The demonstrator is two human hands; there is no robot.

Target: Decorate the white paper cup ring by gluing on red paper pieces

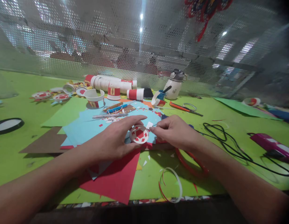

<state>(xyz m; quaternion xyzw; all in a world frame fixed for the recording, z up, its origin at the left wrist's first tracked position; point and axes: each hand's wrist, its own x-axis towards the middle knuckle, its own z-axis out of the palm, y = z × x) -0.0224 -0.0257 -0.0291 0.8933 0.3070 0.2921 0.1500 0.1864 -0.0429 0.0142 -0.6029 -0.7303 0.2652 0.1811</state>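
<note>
My left hand (118, 133) is curled around a cut-down paper cup base (139, 134), thumb below and fingers above. Red paper shapes form a pattern on its white face: a larger piece in the middle with smaller ones around it. Just right of it, my right hand (173, 130) is closed in a pinch, fingertips close to the cup base; whatever they hold is too small to make out. A small white paper piece (149, 125) shows between the hands. Under my right forearm lie red-orange scissor handles (191, 163), partly hidden.
Blue paper sheets (76, 127) and a red sheet (116, 180) lie under my hands, scattered with scraps. Behind are stacked paper cups (114, 84), a craft knife (185, 108) and a bottle (174, 85). A black cable (226, 140) runs to a purple device (272, 146) at right.
</note>
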